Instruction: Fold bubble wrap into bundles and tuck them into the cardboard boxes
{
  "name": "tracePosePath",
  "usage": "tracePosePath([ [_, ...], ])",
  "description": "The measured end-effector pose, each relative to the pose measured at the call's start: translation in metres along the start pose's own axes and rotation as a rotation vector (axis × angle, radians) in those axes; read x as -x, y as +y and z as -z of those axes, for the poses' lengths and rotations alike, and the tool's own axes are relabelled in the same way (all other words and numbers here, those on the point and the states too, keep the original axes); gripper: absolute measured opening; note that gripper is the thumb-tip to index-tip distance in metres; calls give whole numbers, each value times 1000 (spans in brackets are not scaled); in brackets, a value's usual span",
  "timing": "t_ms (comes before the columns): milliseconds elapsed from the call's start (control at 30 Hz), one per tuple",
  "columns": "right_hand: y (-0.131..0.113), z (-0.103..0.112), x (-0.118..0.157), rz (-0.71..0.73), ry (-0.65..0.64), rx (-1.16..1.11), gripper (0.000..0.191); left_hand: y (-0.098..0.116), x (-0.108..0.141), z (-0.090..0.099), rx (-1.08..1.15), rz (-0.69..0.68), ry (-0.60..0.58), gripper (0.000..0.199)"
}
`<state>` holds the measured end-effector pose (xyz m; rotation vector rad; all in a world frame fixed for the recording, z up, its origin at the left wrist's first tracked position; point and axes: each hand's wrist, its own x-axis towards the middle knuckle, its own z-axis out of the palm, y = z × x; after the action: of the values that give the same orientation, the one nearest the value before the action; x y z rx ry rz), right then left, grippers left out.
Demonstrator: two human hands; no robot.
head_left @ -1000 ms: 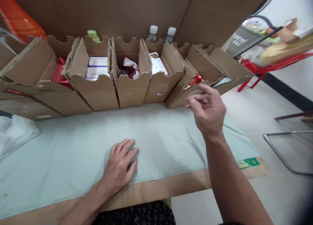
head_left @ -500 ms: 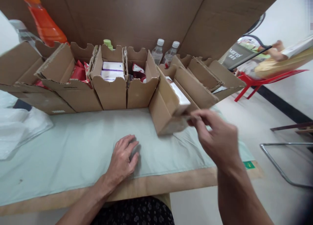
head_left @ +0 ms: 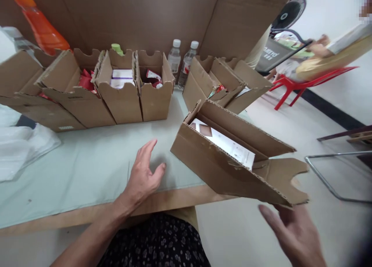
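My left hand (head_left: 144,174) hovers at the table's green cloth with fingers extended and thumb apart, holding nothing. To its right, a long open cardboard bin (head_left: 215,162) lies at an angle, its right end sticking out past the table's front edge. Inside it rests a white carton (head_left: 228,143) with a brown square printed on it. My right hand (head_left: 296,228) is at the bin's outer end, gripping it from below; the fingers are partly hidden behind the cardboard, and the thumb shows in front.
Cardboard bins (head_left: 120,108) with red packets and white packs line the back left. Two more bins (head_left: 200,79) stand back right, beside two clear bottles (head_left: 187,63). An orange bottle (head_left: 46,30) leans at left above white plastic bags (head_left: 26,150). A person sits on a red chair (head_left: 314,81).
My right hand has drawn the bin out of the row, toward me and rightward, turning it across the table edge. A gap shows in the row. My left hand's fingers have lifted and opened wider.
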<state>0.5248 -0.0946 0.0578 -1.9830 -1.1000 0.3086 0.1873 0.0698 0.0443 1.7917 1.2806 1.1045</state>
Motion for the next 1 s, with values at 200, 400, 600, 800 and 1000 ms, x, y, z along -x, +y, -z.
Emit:
tracePosePath([
  [200, -17, -47, -26, 229, -113, 36, 56, 15, -41, -34, 381, 92, -151, 71],
  [400, -56, -88, -41, 445, -224, -73, 34, -3, -13, 5, 397, 103, 168, 45],
  [600, -107, -160, -85, 550, -414, -226, 39, -30, -7, 51, 275, 131, 443, 49],
  [800, -126, -218, -107, 521, -443, -359, 40, -59, -27, 55, 242, 156, 520, 60],
  [1000, -105, -234, -92, 424, -345, -420, 51, -70, -22, 45, 251, 200, 478, 57],
])
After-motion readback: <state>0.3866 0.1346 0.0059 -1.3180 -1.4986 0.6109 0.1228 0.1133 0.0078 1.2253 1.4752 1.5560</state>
